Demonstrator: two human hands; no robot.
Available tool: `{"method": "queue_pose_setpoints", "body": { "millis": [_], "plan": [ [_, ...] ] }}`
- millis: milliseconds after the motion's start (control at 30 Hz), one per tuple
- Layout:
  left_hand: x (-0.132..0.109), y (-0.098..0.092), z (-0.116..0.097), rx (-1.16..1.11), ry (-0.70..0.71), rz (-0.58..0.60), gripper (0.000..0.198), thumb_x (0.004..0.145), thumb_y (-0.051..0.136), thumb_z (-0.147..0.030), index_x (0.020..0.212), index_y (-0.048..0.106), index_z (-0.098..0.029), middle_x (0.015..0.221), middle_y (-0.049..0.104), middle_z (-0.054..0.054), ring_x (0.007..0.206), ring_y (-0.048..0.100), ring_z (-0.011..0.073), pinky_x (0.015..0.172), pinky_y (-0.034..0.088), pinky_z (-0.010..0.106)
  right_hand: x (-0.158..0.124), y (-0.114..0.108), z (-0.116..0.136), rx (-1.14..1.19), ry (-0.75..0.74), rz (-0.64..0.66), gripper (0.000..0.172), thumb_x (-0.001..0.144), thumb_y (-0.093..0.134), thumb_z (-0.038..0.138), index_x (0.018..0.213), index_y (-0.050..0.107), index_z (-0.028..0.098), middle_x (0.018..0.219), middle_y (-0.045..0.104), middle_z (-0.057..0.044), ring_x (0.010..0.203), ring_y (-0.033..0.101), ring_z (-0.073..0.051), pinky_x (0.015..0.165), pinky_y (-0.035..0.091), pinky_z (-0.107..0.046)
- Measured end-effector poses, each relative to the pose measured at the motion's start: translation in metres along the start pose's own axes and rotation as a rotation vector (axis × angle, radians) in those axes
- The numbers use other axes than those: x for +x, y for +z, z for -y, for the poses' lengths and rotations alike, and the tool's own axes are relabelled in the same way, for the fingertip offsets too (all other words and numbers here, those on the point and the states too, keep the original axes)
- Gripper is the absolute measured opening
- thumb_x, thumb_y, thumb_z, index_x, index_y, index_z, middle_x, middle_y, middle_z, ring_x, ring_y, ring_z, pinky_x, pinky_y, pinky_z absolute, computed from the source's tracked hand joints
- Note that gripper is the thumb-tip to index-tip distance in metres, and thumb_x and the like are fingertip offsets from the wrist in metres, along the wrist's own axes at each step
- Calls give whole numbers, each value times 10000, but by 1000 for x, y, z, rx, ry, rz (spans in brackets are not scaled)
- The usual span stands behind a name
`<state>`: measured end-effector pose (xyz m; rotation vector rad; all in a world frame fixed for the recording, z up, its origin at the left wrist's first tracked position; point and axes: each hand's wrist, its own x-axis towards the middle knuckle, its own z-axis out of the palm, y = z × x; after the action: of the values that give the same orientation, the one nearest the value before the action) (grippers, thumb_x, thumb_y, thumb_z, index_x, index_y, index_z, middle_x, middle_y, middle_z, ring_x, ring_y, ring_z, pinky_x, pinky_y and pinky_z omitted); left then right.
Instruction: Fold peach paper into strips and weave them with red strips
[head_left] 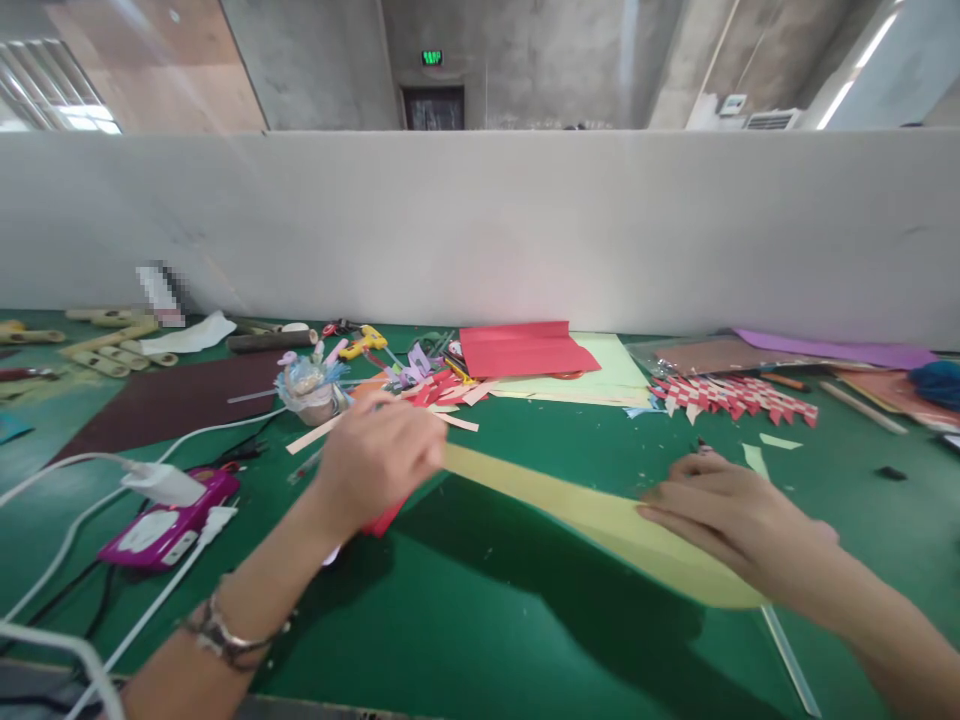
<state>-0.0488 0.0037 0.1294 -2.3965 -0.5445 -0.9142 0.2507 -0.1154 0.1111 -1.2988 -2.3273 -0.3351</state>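
A sheet of yellow paper (600, 515) stretches between my hands, raised above the green tabletop and seen nearly edge-on. My left hand (386, 445) is closed on its left end. Toward the other end, my right hand (724, 510) pinches the upper edge between thumb and fingers. Something red (386, 515) shows just below my left hand, mostly hidden by it. Beneath the right end of the paper, a clear strip (787, 655) lies on the table, partly covered.
A purple power strip (169, 525) with white cables sits at the left. Toward the back are a yellow glue gun (364, 342), red paper (525, 350), pale green sheets (611, 370) and red-and-white woven paper (731, 397). A grey partition (480, 230) stands behind.
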Motion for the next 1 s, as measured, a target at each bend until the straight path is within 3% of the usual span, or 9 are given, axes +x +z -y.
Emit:
{"method": "queue_pose_setpoints", "body": {
  "millis": [100,200,400,567,767,900,1000],
  "plan": [
    [17,-1,-39,-217,74,208,248,871,409,-355,936,554,-164,933,633,58,837,561,188,718,371,309,14,-2,14,29,-147,61,351,938,287,192,683,529,202,549,519,27,520,449,-102,594,350,-240],
    [23,4,-62,-279,133,335,220,914,385,-256,778,540,-182,677,598,-15,624,520,131,670,338,288,24,0,24,-4,-145,63,310,903,324,141,652,498,194,532,454,35,507,384,-99,620,335,-248],
    [20,19,-77,-321,202,312,358,939,311,-200,611,450,-166,470,484,-41,413,355,105,520,249,276,30,22,38,32,-149,28,225,755,371,86,568,445,185,523,399,30,502,301,-105,580,313,-249],
    [19,17,-69,-424,169,367,403,960,284,-271,630,491,-169,492,533,-42,418,346,102,537,262,265,22,25,27,97,-82,25,222,683,363,62,502,354,190,460,301,56,456,201,-96,561,306,-234],
    [9,0,-32,-510,49,502,461,967,235,-313,656,549,-184,530,568,-36,464,394,108,561,294,236,-15,17,-19,-35,52,70,238,706,382,81,509,330,204,432,322,54,437,280,-100,537,313,-246],
    [7,-2,-23,-437,23,453,416,958,278,-292,682,572,-191,556,576,-42,485,414,107,561,293,238,-23,8,-26,-102,203,-141,212,769,394,97,594,408,217,495,437,28,480,408,-123,549,357,-268],
    [18,1,-28,-281,114,312,376,948,316,-238,673,567,-184,528,546,-46,476,399,105,569,289,252,-12,0,-11,-65,198,-308,102,822,428,171,867,512,207,777,578,-54,717,545,-181,638,429,-307]
  ]
}}
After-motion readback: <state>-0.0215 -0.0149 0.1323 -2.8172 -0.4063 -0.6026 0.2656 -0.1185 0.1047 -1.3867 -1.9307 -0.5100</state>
